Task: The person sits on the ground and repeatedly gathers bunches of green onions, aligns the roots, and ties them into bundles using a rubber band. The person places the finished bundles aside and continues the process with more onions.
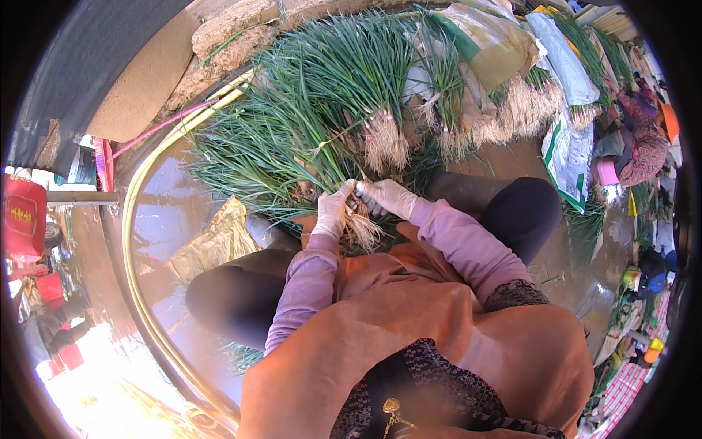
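In pale gloves, my left hand (333, 211) and my right hand (388, 197) meet above my lap, around the stem end of a bunch of green onions (362, 230). Its pale roots hang down between my hands, and its leaves reach up and left into other greens. Just beyond my fingers lies a large heap of green onions (351, 60), with another rooted bundle (386, 142) at its near right edge. More bundles with pale roots (521, 115) lie in a row to the right, partly under plastic sacks. The fingertips of both hands partly hide each other.
A yellow hose (129, 219) curves along the wet ground at left, near a crumpled yellowish sack (219, 236). White and green sacks (567, 159) lie at right. Stones (236, 44) border the far side. A co-worker (641, 148) sits at far right beside more onions.
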